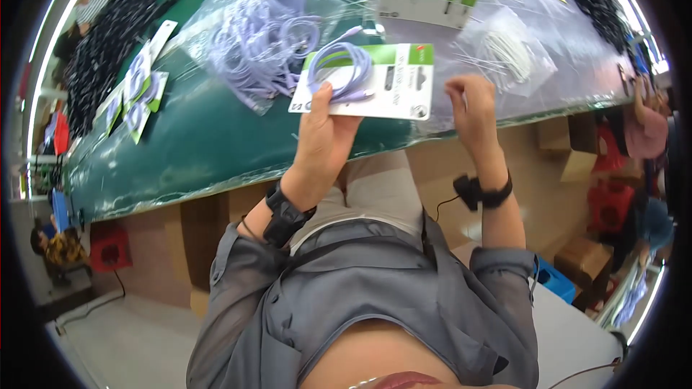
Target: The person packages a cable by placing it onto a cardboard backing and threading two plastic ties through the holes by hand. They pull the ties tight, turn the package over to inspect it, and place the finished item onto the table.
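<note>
My left hand grips a white and green packaging card from its near edge, thumb on top. A coiled light-purple cable lies against the card's left part, pressed by that thumb. To the right of the card, apart from it, my right hand is raised with thumb and fingers drawn together. Whether something thin sits in its fingertips is too small to make out. Beyond the right hand lies a clear bag of thin white ties. Behind the card is an opened plastic bag of purple cables.
A stack of green and white cards stands at the back of the green-topped table. Several carded purple cables lie at left, beside a heap of black cables. More black cables lie far right. Other people sit around the room.
</note>
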Action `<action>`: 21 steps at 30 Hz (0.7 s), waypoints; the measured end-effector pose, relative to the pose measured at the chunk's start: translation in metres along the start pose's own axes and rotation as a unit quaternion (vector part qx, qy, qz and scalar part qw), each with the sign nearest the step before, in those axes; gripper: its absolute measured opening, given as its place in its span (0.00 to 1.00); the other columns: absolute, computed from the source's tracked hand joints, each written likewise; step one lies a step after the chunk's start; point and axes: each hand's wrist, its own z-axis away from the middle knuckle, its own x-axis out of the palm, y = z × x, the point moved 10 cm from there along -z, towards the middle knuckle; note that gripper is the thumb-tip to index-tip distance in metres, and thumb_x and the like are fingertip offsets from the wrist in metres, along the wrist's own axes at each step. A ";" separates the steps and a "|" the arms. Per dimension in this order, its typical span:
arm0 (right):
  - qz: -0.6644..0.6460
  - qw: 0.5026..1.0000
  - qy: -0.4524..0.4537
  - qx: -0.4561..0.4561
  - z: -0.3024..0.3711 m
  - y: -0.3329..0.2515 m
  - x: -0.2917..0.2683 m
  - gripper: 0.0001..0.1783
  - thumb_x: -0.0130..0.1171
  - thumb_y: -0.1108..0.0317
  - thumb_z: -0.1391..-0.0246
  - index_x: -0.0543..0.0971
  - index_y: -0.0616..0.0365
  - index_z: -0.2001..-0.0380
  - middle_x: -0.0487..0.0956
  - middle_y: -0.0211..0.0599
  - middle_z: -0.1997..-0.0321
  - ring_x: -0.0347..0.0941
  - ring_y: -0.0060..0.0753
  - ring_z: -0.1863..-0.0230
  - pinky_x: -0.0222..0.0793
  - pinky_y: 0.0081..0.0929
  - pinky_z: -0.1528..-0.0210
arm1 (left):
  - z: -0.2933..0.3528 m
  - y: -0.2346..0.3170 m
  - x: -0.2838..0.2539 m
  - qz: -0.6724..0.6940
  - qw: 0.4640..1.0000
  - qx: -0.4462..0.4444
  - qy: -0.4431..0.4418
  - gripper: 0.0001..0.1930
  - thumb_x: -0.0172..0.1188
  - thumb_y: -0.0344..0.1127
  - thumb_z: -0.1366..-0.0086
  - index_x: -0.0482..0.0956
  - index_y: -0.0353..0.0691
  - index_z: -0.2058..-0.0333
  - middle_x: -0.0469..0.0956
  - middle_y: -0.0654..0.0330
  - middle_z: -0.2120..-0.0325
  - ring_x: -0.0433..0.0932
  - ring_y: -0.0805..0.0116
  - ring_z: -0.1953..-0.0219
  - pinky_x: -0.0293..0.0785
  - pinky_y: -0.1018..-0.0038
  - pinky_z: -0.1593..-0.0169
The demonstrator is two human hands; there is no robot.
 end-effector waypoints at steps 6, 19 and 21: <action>-0.173 0.981 -0.034 0.086 0.030 -0.052 0.039 0.08 0.61 0.81 0.56 0.77 0.58 0.72 0.76 0.35 0.72 0.70 0.35 0.68 0.63 0.29 0.60 | -0.010 0.006 0.002 0.047 0.999 -0.016 0.014 0.19 0.45 0.40 0.31 0.64 0.43 0.44 0.72 0.57 0.49 0.70 0.64 0.46 0.66 0.60 0.43; -0.179 0.980 0.005 0.090 0.019 -0.073 0.050 0.07 0.62 0.80 0.56 0.77 0.58 0.72 0.76 0.33 0.73 0.70 0.32 0.69 0.63 0.27 0.61 | -0.006 -0.012 0.002 0.100 0.992 -0.063 0.033 0.17 0.44 0.40 0.30 0.66 0.41 0.47 0.73 0.56 0.50 0.70 0.63 0.48 0.65 0.59 0.45; -0.183 0.978 0.002 0.098 0.018 -0.074 0.052 0.07 0.62 0.80 0.56 0.77 0.57 0.72 0.76 0.33 0.73 0.70 0.32 0.69 0.63 0.27 0.61 | -0.006 -0.012 0.002 0.108 0.992 -0.061 0.036 0.16 0.43 0.40 0.30 0.66 0.39 0.48 0.72 0.54 0.50 0.70 0.61 0.48 0.64 0.58 0.45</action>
